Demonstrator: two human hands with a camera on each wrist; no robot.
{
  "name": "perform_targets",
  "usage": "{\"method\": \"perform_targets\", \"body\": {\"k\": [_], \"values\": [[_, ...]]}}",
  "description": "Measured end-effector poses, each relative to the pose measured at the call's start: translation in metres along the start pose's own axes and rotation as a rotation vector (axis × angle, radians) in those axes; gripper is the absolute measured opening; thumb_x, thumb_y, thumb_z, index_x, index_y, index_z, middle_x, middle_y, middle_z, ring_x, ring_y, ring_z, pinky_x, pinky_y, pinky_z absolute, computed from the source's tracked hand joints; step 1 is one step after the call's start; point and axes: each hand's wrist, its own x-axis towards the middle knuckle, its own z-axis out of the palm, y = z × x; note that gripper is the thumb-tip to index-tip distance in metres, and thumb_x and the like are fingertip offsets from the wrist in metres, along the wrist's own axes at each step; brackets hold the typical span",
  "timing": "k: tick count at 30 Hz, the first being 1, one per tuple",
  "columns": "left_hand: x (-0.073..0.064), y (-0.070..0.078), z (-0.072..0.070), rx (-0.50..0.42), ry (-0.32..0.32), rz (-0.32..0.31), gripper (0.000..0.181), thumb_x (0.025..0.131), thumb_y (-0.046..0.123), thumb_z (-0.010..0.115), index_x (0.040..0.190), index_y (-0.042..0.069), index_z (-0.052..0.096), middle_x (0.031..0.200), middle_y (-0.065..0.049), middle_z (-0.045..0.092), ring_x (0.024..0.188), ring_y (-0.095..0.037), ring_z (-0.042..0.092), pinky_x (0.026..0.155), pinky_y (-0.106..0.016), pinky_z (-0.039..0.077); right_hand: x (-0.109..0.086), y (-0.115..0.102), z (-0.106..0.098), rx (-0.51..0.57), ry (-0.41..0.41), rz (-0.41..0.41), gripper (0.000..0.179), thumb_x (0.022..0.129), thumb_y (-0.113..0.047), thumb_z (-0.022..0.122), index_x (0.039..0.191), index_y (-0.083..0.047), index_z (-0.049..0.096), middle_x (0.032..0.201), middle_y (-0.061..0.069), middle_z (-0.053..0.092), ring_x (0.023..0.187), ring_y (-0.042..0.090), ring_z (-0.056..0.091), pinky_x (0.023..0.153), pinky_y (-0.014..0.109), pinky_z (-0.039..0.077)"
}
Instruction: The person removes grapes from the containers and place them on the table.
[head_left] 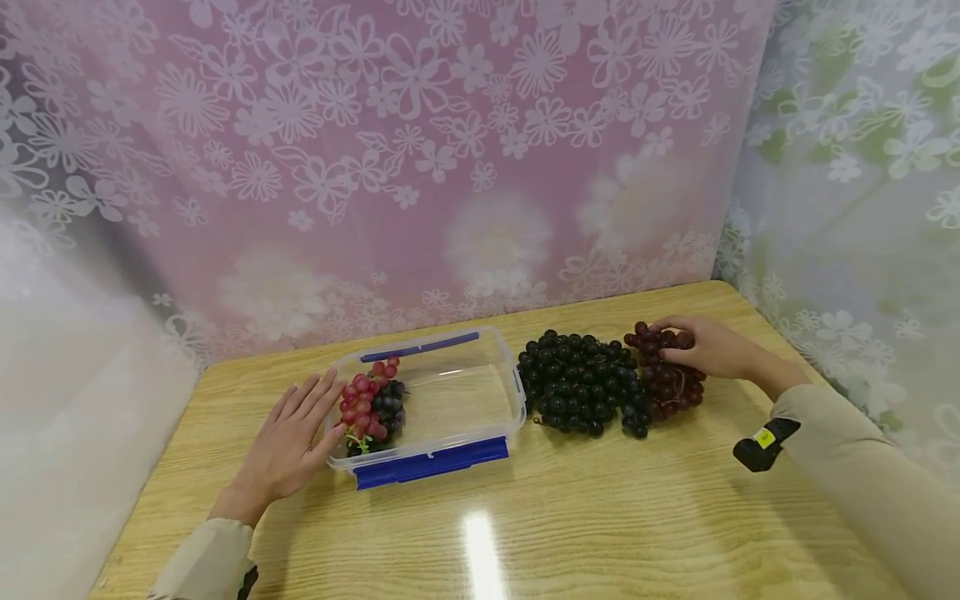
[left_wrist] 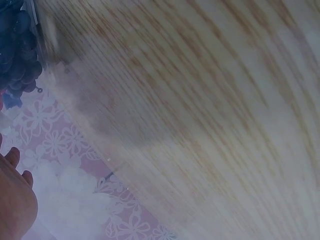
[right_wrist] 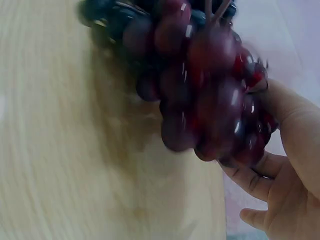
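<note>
My left hand (head_left: 288, 437) lies at the left end of a clear plastic container (head_left: 457, 404), its fingers straight and the fingertips right at the rim. Inside that end sit a bunch of pink-red grapes (head_left: 362, 400) and a small bunch of dark grapes (head_left: 388, 407). To the right, my right hand (head_left: 712, 346) pinches a bunch of dark red grapes (head_left: 651, 343) between thumb and fingers. The right wrist view shows this dark red bunch (right_wrist: 210, 105) close up, with the fingers (right_wrist: 255, 182) curled at its lower end.
A large heap of black grapes (head_left: 577, 383) lies between the container and my right hand. Blue locking flaps (head_left: 435, 462) stick out along the container's long sides. Flower-patterned curtains (head_left: 450, 167) stand behind and beside the wooden table (head_left: 600, 517).
</note>
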Motion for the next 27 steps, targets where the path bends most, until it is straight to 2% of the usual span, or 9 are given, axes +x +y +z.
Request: {"method": "perform_targets", "body": {"k": [5, 8, 15, 21, 22, 24, 25, 27], "values": [[0.001, 0.001, 0.0, -0.006, 0.01, -0.001, 0.061, 0.099, 0.039, 0.047, 0.15, 0.009, 0.034, 0.156, -0.008, 0.023, 0.139, -0.035, 0.024, 0.115, -0.046, 0.01, 0.006, 0.0, 0.018, -0.005, -0.014, 0.04, 0.049, 0.097, -0.019, 0.058, 0.138, 0.001, 0.043, 0.079, 0.004, 0.057, 0.059, 0.017, 0.047, 0.055, 0.033, 0.039], [0.001, 0.002, 0.0, -0.011, 0.014, 0.001, 0.06, 0.099, 0.039, 0.047, 0.149, 0.009, 0.034, 0.156, -0.008, 0.023, 0.139, -0.036, 0.025, 0.115, -0.047, 0.01, 0.009, 0.0, 0.025, 0.008, 0.0, 0.077, 0.051, 0.097, -0.019, 0.058, 0.14, 0.002, 0.039, 0.084, 0.006, 0.058, 0.062, 0.017, 0.049, 0.055, 0.034, 0.04], [0.001, 0.002, 0.0, -0.015, 0.019, -0.002, 0.06, 0.099, 0.038, 0.047, 0.15, 0.008, 0.033, 0.156, -0.009, 0.023, 0.139, -0.036, 0.024, 0.115, -0.047, 0.01, 0.01, -0.003, 0.027, 0.024, 0.005, 0.107, 0.052, 0.097, -0.019, 0.057, 0.142, 0.0, 0.037, 0.085, 0.007, 0.059, 0.061, 0.019, 0.05, 0.053, 0.034, 0.04], [0.0, 0.003, 0.0, -0.008, 0.005, -0.014, 0.061, 0.099, 0.039, 0.047, 0.15, 0.009, 0.033, 0.156, -0.008, 0.022, 0.139, -0.035, 0.023, 0.115, -0.045, 0.007, 0.009, -0.001, 0.029, -0.034, 0.018, 0.103, 0.05, 0.097, -0.021, 0.058, 0.14, -0.002, 0.04, 0.084, 0.005, 0.059, 0.059, 0.017, 0.05, 0.053, 0.034, 0.039], [-0.001, 0.003, 0.001, -0.008, 0.002, -0.016, 0.061, 0.099, 0.039, 0.047, 0.15, 0.009, 0.033, 0.157, -0.008, 0.022, 0.139, -0.035, 0.023, 0.115, -0.045, 0.007, 0.008, 0.0, 0.03, -0.048, 0.024, 0.1, 0.05, 0.096, -0.021, 0.058, 0.139, -0.003, 0.041, 0.083, 0.004, 0.059, 0.058, 0.017, 0.05, 0.053, 0.035, 0.039], [-0.001, 0.003, 0.001, -0.007, -0.002, -0.018, 0.061, 0.099, 0.039, 0.046, 0.151, 0.01, 0.032, 0.157, -0.008, 0.022, 0.14, -0.034, 0.022, 0.115, -0.045, 0.007, 0.008, 0.002, 0.031, -0.065, 0.038, 0.088, 0.048, 0.096, -0.022, 0.059, 0.137, -0.003, 0.044, 0.081, 0.002, 0.059, 0.06, 0.017, 0.052, 0.066, 0.046, 0.044], [-0.002, 0.003, 0.002, -0.008, -0.002, -0.018, 0.061, 0.099, 0.039, 0.046, 0.151, 0.01, 0.032, 0.157, -0.008, 0.022, 0.14, -0.034, 0.022, 0.115, -0.045, 0.008, 0.008, 0.002, 0.032, -0.069, 0.042, 0.085, 0.047, 0.096, -0.022, 0.059, 0.137, -0.004, 0.044, 0.08, 0.002, 0.06, 0.061, 0.017, 0.053, 0.074, 0.054, 0.043], [-0.002, 0.003, 0.002, -0.007, -0.002, -0.018, 0.061, 0.099, 0.039, 0.046, 0.151, 0.01, 0.031, 0.157, -0.008, 0.021, 0.14, -0.033, 0.022, 0.115, -0.045, 0.008, 0.008, 0.003, 0.032, -0.076, 0.05, 0.077, 0.046, 0.095, -0.022, 0.059, 0.135, -0.005, 0.046, 0.081, 0.001, 0.06, 0.067, 0.018, 0.056, 0.087, 0.068, 0.031]]}}
